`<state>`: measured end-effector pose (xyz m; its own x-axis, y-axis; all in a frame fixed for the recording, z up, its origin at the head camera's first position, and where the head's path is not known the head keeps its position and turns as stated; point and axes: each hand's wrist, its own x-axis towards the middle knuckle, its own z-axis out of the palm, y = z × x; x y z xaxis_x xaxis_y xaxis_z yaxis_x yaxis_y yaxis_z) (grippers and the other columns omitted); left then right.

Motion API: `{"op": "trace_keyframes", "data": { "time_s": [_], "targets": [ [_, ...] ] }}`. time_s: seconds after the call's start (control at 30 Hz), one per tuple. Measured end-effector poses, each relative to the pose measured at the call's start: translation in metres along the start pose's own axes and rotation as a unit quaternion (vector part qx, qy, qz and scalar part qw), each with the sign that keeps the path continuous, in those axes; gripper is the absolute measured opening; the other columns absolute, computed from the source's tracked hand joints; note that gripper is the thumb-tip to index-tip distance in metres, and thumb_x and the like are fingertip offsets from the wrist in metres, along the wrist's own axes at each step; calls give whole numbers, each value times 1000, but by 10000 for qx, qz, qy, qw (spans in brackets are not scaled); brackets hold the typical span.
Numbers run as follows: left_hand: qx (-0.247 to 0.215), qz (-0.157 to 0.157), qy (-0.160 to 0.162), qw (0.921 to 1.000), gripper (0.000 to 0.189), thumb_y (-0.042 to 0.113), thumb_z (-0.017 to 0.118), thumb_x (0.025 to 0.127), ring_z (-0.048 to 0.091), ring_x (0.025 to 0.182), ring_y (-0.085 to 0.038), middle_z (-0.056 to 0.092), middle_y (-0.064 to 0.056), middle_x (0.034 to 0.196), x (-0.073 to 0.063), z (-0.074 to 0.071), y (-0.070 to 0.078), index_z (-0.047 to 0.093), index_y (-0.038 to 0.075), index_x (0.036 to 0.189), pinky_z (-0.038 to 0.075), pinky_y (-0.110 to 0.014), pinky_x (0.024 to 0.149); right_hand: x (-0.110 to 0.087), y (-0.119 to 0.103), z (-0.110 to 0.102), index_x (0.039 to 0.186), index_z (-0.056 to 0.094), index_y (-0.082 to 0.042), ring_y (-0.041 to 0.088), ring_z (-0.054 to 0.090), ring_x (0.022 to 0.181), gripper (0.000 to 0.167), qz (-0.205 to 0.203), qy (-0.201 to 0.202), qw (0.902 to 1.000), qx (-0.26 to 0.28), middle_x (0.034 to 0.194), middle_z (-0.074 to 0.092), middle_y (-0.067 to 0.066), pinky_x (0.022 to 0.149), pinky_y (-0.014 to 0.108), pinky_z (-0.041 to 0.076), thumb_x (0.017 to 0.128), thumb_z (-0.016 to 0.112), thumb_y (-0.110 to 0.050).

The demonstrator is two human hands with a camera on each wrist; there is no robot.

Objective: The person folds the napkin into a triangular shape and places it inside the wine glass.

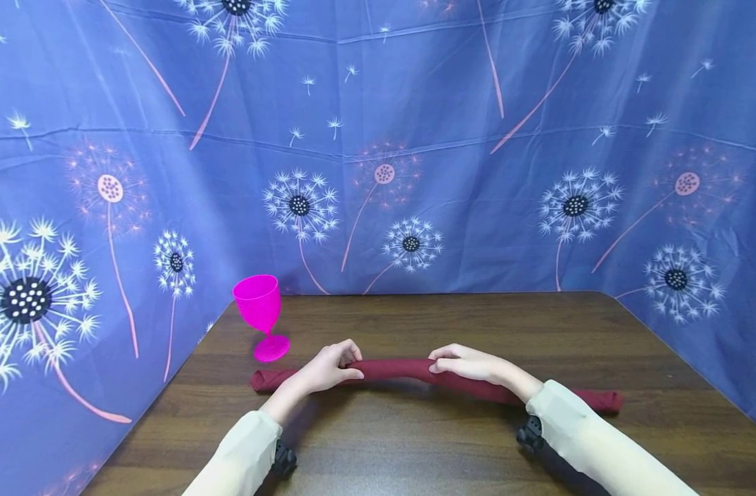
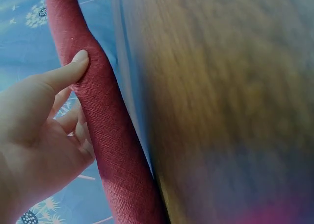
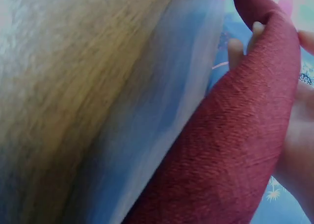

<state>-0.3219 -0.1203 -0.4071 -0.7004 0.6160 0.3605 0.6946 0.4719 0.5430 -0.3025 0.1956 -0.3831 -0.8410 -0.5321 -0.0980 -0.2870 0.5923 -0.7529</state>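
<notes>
A dark red rolled-up cloth (image 1: 393,368) stretches across the table, its middle bowed up above the wood and both ends lower. My left hand (image 1: 325,367) pinches the roll left of its middle, thumb on the near side. In the left wrist view the thumb presses into the woven fabric (image 2: 115,126), with the other fingers partly hidden behind it. On the other side of the middle, my right hand (image 1: 474,364) grips the same roll. Fingertips (image 3: 236,50) of that hand show past the cloth in the right wrist view, where the roll covers much of the hand.
A bright magenta goblet (image 1: 258,303) stands upright at the table's back left, behind the roll's left end. The brown wooden table (image 1: 415,441) meets a blue dandelion-print curtain (image 1: 378,207) at the back and sides. Black wrist devices (image 1: 530,435) sit under both sleeves.
</notes>
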Motion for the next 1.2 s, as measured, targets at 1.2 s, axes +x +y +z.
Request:
{"op": "trace_keyframes", "data": {
  "time_s": [1.2],
  "targets": [
    [1247,-225,1712,9770,24,13,77,75,56,84,-16,62,3,90,8,3,14,64,15,94,42,-34,70,-3,-15,-16,105,59,-3,17,67,85,26,-312,-462,9657,2537,93,71,14,80,33,52,91,58,-25]
  ]
}}
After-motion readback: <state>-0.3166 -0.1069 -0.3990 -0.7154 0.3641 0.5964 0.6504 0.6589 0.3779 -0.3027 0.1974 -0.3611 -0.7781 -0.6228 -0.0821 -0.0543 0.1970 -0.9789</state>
